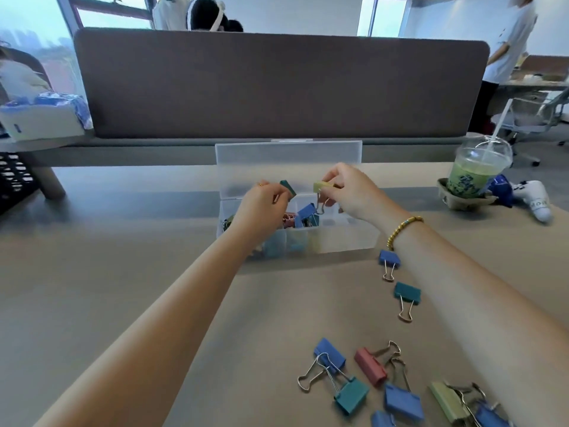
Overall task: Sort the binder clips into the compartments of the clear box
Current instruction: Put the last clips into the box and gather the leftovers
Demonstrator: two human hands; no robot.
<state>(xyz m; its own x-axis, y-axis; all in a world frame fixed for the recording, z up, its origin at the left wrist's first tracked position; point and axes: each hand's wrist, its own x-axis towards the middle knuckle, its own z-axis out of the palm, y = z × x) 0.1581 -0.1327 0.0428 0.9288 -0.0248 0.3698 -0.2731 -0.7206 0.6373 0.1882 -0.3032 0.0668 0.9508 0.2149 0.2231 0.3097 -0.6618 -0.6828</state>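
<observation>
My tan table [154, 288] carries the clear box [341, 241], loose binder clips [366, 380] near me, a green iced drink [474, 171] in its cardboard holder, and a white controller [534, 201].

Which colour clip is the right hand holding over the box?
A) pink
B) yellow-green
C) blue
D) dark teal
B: the right hand pinches a yellow-green clip above the clear box, while the left hand holds the dark teal clip.
</observation>
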